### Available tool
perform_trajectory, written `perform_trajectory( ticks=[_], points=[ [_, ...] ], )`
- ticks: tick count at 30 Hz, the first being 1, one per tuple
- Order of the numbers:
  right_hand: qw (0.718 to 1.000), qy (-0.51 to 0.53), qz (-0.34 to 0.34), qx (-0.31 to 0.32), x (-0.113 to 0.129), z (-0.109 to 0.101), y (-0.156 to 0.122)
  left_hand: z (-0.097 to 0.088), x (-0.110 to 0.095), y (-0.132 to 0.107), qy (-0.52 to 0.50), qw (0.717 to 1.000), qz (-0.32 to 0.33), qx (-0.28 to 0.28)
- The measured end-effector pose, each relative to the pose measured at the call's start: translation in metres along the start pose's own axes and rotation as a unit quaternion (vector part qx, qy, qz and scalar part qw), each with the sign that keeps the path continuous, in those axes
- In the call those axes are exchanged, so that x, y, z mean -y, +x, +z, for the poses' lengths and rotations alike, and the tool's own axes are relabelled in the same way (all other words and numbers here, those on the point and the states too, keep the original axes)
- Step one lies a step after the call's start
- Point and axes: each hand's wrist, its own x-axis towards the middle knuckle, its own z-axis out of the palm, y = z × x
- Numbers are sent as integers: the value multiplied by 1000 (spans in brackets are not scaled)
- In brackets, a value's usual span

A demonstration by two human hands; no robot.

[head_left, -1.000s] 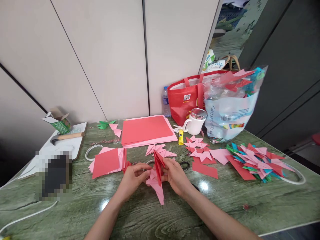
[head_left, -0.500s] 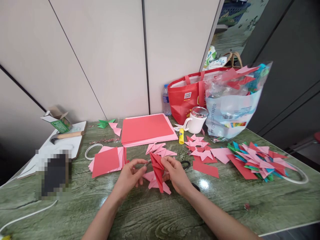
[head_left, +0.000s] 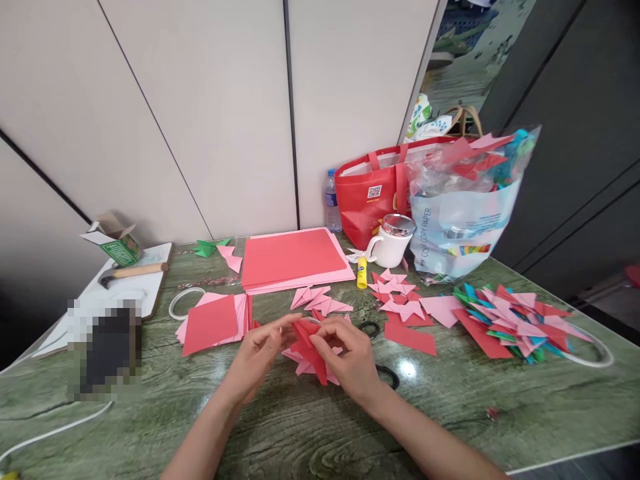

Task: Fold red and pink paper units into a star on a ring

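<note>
Both my hands hold a folded red and pink paper piece point(head_left: 306, 352) just above the green table point(head_left: 300, 433), near its front middle. My left hand point(head_left: 257, 357) pinches its left side with fingers bent. My right hand point(head_left: 347, 357) grips its right side, thumb and fingers closed over the red flaps. Black scissors point(head_left: 383, 370) lie partly hidden behind my right hand. A small stack of red and pink squares point(head_left: 213, 323) lies to the left of my hands, and loose pink folded units point(head_left: 320, 300) lie just beyond them.
Large red sheets point(head_left: 295, 260) lie at the back centre, with a yellow glue stick point(head_left: 362, 273) and white mug point(head_left: 393, 243) beside them. A red bag point(head_left: 373, 193) and plastic bag point(head_left: 460, 213) stand behind. Folded stars point(head_left: 400, 297) and a colourful pile point(head_left: 515, 320) lie right. A hammer point(head_left: 133, 272) rests left.
The paper piece went from standing upright with its point hanging down to lying lower and flatter between my hands. My right fingers have closed over its top.
</note>
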Motion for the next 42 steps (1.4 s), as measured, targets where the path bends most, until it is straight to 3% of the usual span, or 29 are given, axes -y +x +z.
perform_trajectory(
  ticks=[2, 5, 9, 13, 16, 19, 24, 33, 37, 39, 42],
  points=[
    [1000, 5, -4, 9, -2, 1, -1, 1, 2, -1, 1, 999, -18, 30],
    [1000, 14, -5, 24, -4, 2, -3, 5, 5, -1, 2, 999, -25, 32],
    [999, -15, -28, 13, -3, 1, -3, 7, 6, 1, -6, 1000, -20, -10],
    [999, -5, -48, -1, 1, 0, -2, 7, 5, 3, 77, 996, -9, -52],
    [997, 68, -10, 44, 4, -1, -1, 9, 4, 3, 133, 990, -8, -50],
    [987, 127, 5, 97, 5, -3, 2, 11, 4, 3, 119, 993, -18, -18],
    [990, 87, -63, 87, 6, -5, 3, 10, 7, 2, 98, 995, -25, 26],
    [987, 24, -142, 72, 7, -5, 3, 9, 10, 3, 149, 989, 17, 20],
    [992, 17, -103, 71, 8, -6, 5, 7, 15, 4, 144, 989, 22, 19],
    [997, 31, -38, 66, 7, -10, 8, 4, 15, 5, 133, 991, 16, 6],
    [989, 87, 82, 84, 4, -16, 13, 3, 14, 6, 157, 986, 0, -61]
  ],
)
